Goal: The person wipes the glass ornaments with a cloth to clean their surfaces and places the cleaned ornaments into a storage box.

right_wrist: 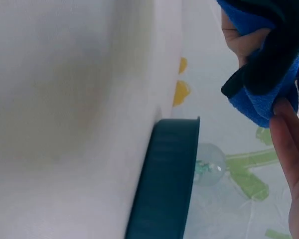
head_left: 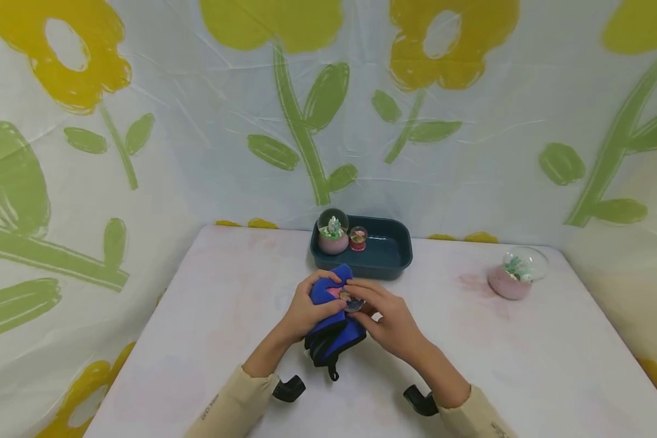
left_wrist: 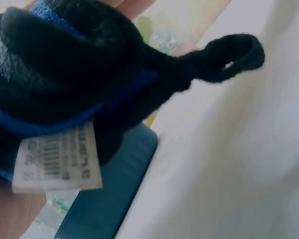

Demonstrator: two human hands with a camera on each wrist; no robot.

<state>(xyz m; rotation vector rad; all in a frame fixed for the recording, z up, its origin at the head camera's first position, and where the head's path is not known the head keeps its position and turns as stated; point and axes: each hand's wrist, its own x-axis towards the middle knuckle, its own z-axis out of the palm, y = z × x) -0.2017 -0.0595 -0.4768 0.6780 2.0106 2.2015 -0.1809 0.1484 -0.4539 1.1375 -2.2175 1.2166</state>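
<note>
My left hand (head_left: 313, 307) grips a bunched blue cloth (head_left: 352, 340) with black edging. A hanging loop (left_wrist: 229, 59) and a white printed label (left_wrist: 60, 158) stick out of its folds. Against the cloth sits a small snow globe (head_left: 353, 302), its pink base partly covered by the cloth and my left fingers. With thumb and fingertips, my right hand (head_left: 391, 316) holds the globe's clear dome from the other side. In the right wrist view, right fingers (right_wrist: 289, 134) lie along the blue fabric. Both hands are raised over the table, in front of the tray.
Behind the hands stands a dark teal tray (head_left: 396, 243). Inside its left part are a larger pink-based snow globe (head_left: 334, 243) and a small red-based one (head_left: 358, 239). Another large snow globe (head_left: 510, 283) stands on the table (head_left: 213, 340) at the right.
</note>
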